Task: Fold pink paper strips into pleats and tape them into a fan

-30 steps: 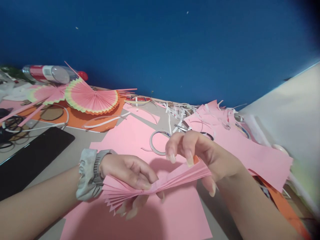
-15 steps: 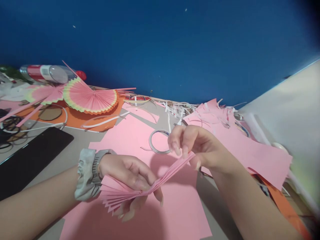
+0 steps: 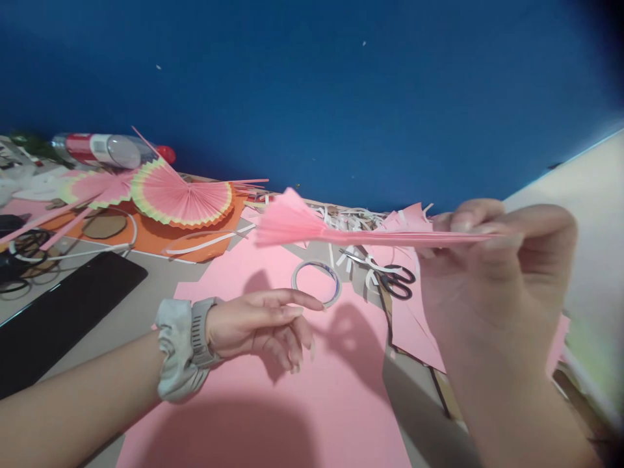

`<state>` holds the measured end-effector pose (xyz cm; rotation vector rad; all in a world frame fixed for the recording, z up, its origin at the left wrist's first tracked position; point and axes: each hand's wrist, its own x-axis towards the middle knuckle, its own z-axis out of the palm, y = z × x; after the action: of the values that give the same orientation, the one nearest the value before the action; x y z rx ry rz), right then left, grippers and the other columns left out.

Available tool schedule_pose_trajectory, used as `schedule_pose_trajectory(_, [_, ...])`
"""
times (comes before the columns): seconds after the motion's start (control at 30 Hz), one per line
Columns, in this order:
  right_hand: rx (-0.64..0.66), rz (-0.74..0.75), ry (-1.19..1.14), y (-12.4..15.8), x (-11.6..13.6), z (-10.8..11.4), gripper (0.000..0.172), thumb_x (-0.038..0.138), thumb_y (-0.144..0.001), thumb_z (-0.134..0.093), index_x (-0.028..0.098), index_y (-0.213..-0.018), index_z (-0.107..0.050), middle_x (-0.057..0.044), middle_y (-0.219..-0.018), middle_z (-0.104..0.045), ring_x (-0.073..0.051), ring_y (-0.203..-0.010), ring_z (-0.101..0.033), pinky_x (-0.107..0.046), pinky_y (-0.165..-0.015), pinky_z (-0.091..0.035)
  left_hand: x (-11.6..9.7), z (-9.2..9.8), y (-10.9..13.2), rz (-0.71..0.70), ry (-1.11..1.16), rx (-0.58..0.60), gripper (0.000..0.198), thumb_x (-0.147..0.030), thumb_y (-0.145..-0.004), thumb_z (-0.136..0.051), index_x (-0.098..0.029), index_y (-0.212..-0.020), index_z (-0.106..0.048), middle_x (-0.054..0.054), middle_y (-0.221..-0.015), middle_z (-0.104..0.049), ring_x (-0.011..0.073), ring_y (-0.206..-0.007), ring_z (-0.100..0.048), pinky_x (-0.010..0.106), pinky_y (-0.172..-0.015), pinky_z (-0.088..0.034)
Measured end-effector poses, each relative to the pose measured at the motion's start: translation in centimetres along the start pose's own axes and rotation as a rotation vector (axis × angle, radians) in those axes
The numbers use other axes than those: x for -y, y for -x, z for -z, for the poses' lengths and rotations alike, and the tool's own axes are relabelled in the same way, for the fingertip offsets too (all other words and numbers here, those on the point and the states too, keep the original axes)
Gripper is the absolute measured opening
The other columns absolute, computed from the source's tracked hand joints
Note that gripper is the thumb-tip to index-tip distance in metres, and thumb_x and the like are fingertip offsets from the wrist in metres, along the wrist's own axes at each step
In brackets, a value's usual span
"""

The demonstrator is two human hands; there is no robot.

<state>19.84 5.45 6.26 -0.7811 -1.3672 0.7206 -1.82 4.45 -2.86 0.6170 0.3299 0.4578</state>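
Note:
My right hand (image 3: pixel 492 273) is raised close to the camera, pinching one end of a pleated pink paper strip (image 3: pixel 341 231). The strip runs leftward in the air and flares into a small fan at its far end. My left hand (image 3: pixel 263 325), with a watch and a grey scrunchie at the wrist, hovers empty above a large pink paper sheet (image 3: pixel 312 403), fingers loosely extended. A tape ring (image 3: pixel 316 283) lies just beyond its fingertips. Scissors (image 3: pixel 390 276) rest to the right of the ring.
Finished pink and yellow paper fans (image 3: pixel 180 195) lie on orange paper (image 3: pixel 151 237) at the back left, near a lying bottle (image 3: pixel 107 148). A black slab (image 3: pixel 58 312) sits at left. Paper scraps and pink sheets pile at the back right. A blue wall stands behind.
My left hand let go of the pleated strip and opened. My right hand lifted the strip up and to the right, nearer the camera, where its free end now fans out.

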Motion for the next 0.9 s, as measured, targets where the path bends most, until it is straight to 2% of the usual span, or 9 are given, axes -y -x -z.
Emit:
schedule_pose_trajectory(0.03, [-0.033, 0.083, 0.142, 0.4, 0.2, -0.3, 0.009, 0.027, -0.08, -0.063, 0.029, -0.073, -0.057, 0.0, -0.083, -0.048, -0.016, -0.078, -0.049, -0.033, -0.077, -0.044, 0.0, 0.0, 0.0, -0.035, -0.003, -0.025, 0.033, -0.029, -0.083, -0.06, -0.019, -0.114, -0.055, 0.009, -0.092, -0.068, 0.0196, -0.074, -0.069, 0.031, -0.064, -0.054])
schedule_pose_trajectory(0.07, [-0.001, 0.183, 0.287, 0.9, 0.3, -0.7, 0.009, 0.022, -0.08, -0.062, 0.028, -0.076, -0.057, -0.001, -0.084, -0.05, -0.017, -0.079, -0.051, -0.035, -0.078, -0.044, 0.0, 0.0, 0.0, -0.076, -0.003, -0.051, 0.037, -0.033, -0.081, -0.063, -0.02, -0.114, -0.055, 0.01, -0.101, -0.066, 0.022, -0.081, -0.068, 0.034, -0.067, -0.054])
schedule_pose_trajectory(0.13, [0.225, 0.428, 0.531, 2.0, -0.1, -1.4, 0.016, 0.011, -0.076, -0.062, 0.027, -0.081, -0.059, -0.003, -0.085, -0.055, -0.018, -0.077, -0.054, -0.034, -0.071, -0.046, -0.2, -0.1, 0.0, -0.17, 0.004, -0.113, 0.051, -0.046, -0.073, -0.068, -0.021, -0.116, -0.053, 0.012, -0.117, -0.059, 0.0271, -0.096, -0.063, 0.039, -0.074, -0.053])
schedule_pose_trajectory(0.2, [0.483, 0.679, 0.646, 3.2, -0.8, -2.3, 0.017, 0.007, -0.077, -0.058, 0.024, -0.079, -0.061, -0.002, -0.08, -0.059, -0.014, -0.07, -0.056, -0.031, -0.062, -0.047, -0.3, -0.2, 0.0, -0.261, 0.006, -0.187, 0.062, -0.054, -0.069, -0.068, -0.022, -0.118, -0.051, 0.012, -0.124, -0.055, 0.028, -0.104, -0.058, 0.04, -0.081, -0.051])
schedule_pose_trajectory(0.23, [0.554, 0.757, 0.642, 3.9, -1.3, -2.7, 0.018, 0.007, -0.079, -0.056, 0.024, -0.074, -0.062, 0.001, -0.077, -0.062, -0.013, -0.068, -0.057, -0.03, -0.063, -0.047, -0.5, -0.3, 0.0, -0.297, 0.001, -0.228, 0.061, -0.052, -0.07, -0.068, -0.022, -0.12, -0.049, 0.012, -0.124, -0.055, 0.0266, -0.104, -0.058, 0.039, -0.083, -0.05])
schedule_pose_trajectory(0.37, [0.639, 0.921, 0.644, 6.3, -3.0, -4.3, 0.018, 0.011, -0.076, -0.059, 0.022, -0.061, -0.059, 0.004, -0.076, -0.068, -0.012, -0.069, -0.059, -0.031, -0.065, -0.047, -1.1, -0.1, -0.2, -0.404, -0.034, -0.44, 0.036, -0.03, -0.085, -0.057, -0.021, -0.119, -0.046, 0.009, -0.11, -0.062, 0.0183, -0.089, -0.063, 0.034, -0.079, -0.052])
schedule_pose_trajectory(0.5, [0.719, 0.925, 0.625, 6.7, -3.4, -4.7, 0.016, 0.011, -0.075, -0.061, 0.021, -0.062, -0.06, 0.003, -0.075, -0.069, -0.012, -0.068, -0.058, -0.031, -0.062, -0.047, -1.8, 0.0, -0.3, -0.473, -0.067, -0.59, 0.026, -0.029, -0.089, -0.05, -0.017, -0.113, -0.05, 0.01, -0.098, -0.066, 0.0175, -0.078, -0.065, 0.031, -0.067, -0.054])
schedule_pose_trajectory(0.7, [0.669, 0.741, 0.509, 5.6, -2.6, -4.4, 0.014, 0.012, -0.083, -0.054, 0.016, -0.072, -0.062, -0.001, -0.071, -0.07, -0.013, -0.067, -0.061, -0.03, -0.061, -0.048, -2.4, -0.5, -0.3, -0.558, -0.105, -0.641, 0.031, -0.039, -0.091, -0.043, -0.015, -0.107, -0.053, 0.01, -0.086, -0.069, 0.0181, -0.07, -0.066, 0.032, -0.063, -0.055])
schedule_pose_trajectory(0.9, [0.678, 0.621, 0.447, 6.1, -2.3, -5.0, 0.01, 0.008, -0.08, -0.052, 0.015, -0.079, -0.058, 0.0, -0.064, -0.069, -0.011, -0.058, -0.06, -0.028, -0.056, -0.048, -2.9, 0.1, -0.3, -0.61, -0.08, -0.779, 0.025, -0.039, -0.088, -0.051, -0.015, -0.092, -0.056, 0.002, -0.069, -0.069, 0.0115, -0.056, -0.064, 0.021, -0.054, -0.053])
